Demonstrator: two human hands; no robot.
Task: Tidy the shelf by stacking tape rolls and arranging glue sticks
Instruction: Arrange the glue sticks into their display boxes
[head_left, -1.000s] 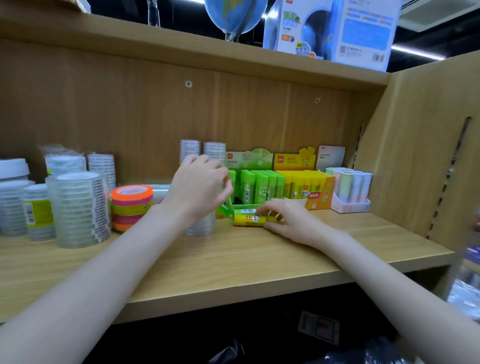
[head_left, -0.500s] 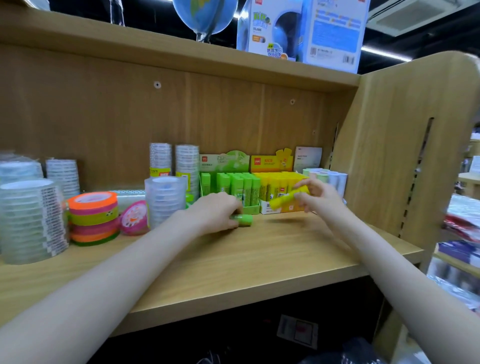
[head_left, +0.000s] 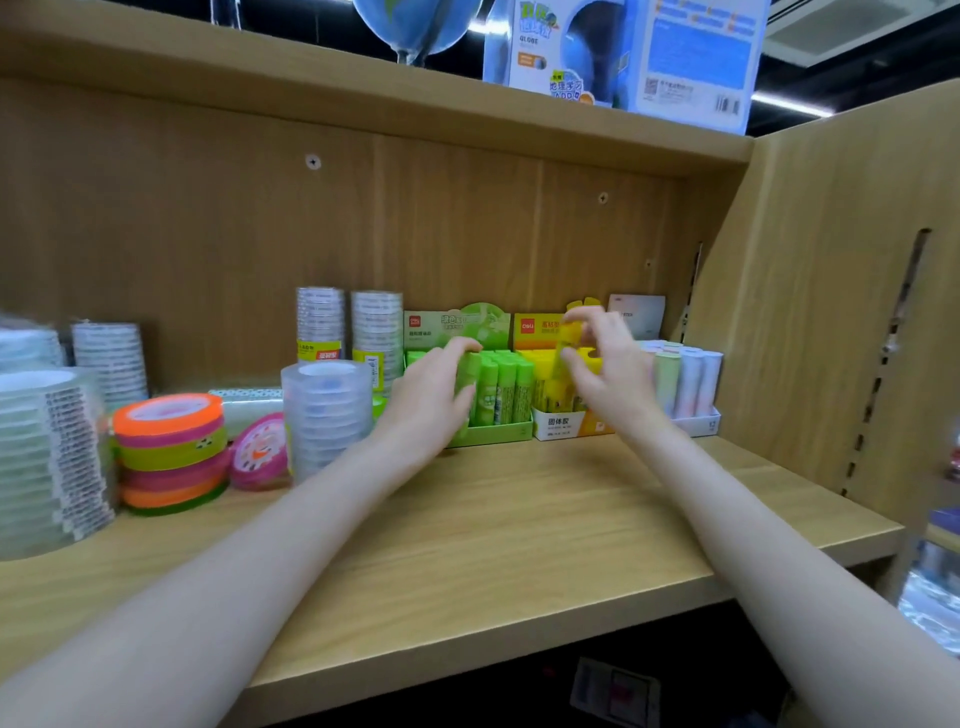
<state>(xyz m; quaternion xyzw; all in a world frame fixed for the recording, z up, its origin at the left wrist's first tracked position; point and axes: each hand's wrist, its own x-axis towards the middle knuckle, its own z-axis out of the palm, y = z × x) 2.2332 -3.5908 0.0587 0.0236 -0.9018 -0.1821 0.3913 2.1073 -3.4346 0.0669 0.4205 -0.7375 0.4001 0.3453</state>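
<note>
Green display box (head_left: 491, 432) at shelf (head_left: 519, 519) back edge holds upright green glue sticks (head_left: 506, 387); left grip (head_left: 434, 397) grasps leftmost one. Yellow box (head_left: 566, 423) alongside: right grip (head_left: 605, 364) pinches yellow glue stick (head_left: 566, 338) above it.

shelf (head_left: 519, 530) | tape rolls (head_left: 171, 447) left | glue stick boxes (head_left: 498, 431) rear

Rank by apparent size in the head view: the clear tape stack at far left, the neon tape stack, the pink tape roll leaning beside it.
1. Clear tape stack, though it is nearest the camera and cut off by the frame edge, which inflates it.
2. Neon tape stack.
3. Pink tape roll, plainly smallest.
</note>
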